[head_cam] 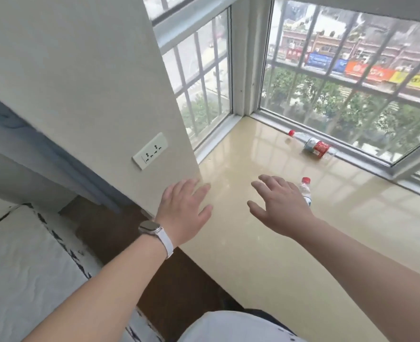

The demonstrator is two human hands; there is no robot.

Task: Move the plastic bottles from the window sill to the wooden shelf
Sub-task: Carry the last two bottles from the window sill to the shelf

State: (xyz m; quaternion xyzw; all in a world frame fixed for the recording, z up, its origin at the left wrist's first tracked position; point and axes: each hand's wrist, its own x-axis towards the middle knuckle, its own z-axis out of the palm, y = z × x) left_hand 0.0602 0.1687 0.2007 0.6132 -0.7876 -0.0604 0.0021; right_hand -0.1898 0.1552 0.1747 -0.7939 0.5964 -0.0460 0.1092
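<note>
Two clear plastic bottles with red caps lie on the glossy beige window sill (265,243). The far bottle (312,145), with a red label, rests on its side against the window frame. The near bottle (305,190) lies just beyond my right hand (278,206), which partly hides it. That hand hovers over the sill, fingers spread, holding nothing. My left hand (184,213), with a white-strapped watch on the wrist, is also spread and empty at the sill's left edge beside the wall corner. No wooden shelf is in view.
A wall (93,82) with a socket plate (150,151) stands to the left. Barred windows (352,82) enclose the sill at the back and left. A white mattress (26,267) lies at the lower left, with dark wooden floor between it and the sill.
</note>
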